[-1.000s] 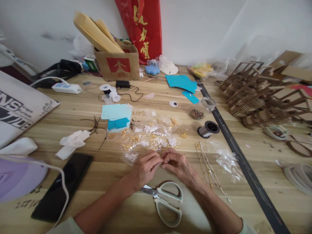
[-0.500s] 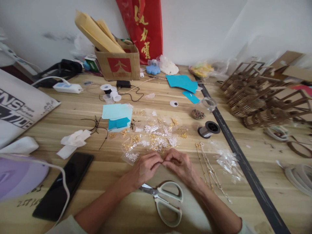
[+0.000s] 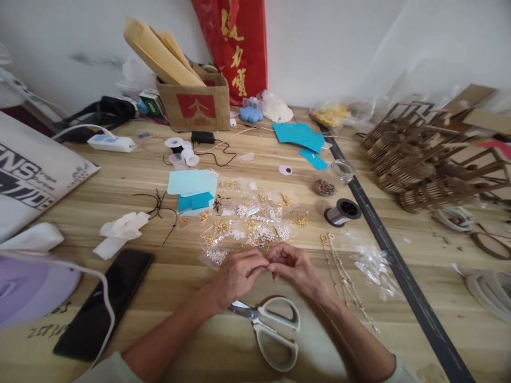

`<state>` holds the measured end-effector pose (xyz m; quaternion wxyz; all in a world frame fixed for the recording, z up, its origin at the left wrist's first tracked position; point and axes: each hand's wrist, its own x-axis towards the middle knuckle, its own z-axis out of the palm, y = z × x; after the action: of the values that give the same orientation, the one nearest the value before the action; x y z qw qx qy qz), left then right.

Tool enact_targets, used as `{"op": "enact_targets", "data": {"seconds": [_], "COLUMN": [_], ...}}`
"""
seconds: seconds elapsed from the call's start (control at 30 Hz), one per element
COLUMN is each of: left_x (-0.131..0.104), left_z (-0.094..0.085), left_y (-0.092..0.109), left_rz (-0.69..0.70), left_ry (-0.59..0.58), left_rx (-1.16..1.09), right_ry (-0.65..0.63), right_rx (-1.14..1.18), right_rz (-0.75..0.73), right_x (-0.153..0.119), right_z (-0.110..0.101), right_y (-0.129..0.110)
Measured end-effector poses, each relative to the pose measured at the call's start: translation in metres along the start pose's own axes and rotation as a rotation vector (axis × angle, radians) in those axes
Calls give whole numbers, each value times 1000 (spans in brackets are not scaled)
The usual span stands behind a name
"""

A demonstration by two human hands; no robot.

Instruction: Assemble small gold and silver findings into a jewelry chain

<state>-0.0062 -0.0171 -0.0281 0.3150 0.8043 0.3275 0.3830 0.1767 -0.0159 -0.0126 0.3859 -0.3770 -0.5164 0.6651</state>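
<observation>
My left hand (image 3: 241, 271) and my right hand (image 3: 293, 268) meet fingertip to fingertip in a pinch over the table. Whatever lies between the fingers is too small to make out. Just below them rests a pair of scissors (image 3: 275, 332) with pale handles, its blades partly under my left wrist. Beyond the fingers lie small clear bags of gold and silver jewellery findings (image 3: 259, 234). To the right of my right hand are gold and silver chains (image 3: 345, 276), laid out lengthwise.
A spool of wire (image 3: 342, 211) and a jar of beads (image 3: 325, 186) stand at right, near a dark strip (image 3: 399, 266). A black phone (image 3: 104, 303) lies at left. Behind are a cardboard box (image 3: 195, 106) and blue cards (image 3: 297, 137); brown openwork baskets (image 3: 423, 159) crowd the right.
Both hands stay pinched together at the same place, with only a slight shift of the fingers. Nothing else on the table has visibly moved.
</observation>
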Motion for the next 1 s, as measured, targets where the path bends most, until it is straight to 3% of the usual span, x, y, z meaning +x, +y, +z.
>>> {"op": "enact_targets", "data": {"seconds": [0.17,0.37,0.7,1.0], "left_x": [2,2,5,8], "left_z": [-1,-1,-5,-10], "left_y": [1,3,8,10], "left_rz": [-30,-104,-308,-419], "left_ry": [4,10,-62,-105], "left_rx": [-48,-91,-170,-237], "right_ry": [-29,25,85,4], "right_rx": [0,-45,-95,-217], "right_rz": [20,-10,16,30], "right_x": [1,0,-1,-2], "right_z": [-2,-4,-4,-9], "right_y": [-1,-3,0,-12]}}
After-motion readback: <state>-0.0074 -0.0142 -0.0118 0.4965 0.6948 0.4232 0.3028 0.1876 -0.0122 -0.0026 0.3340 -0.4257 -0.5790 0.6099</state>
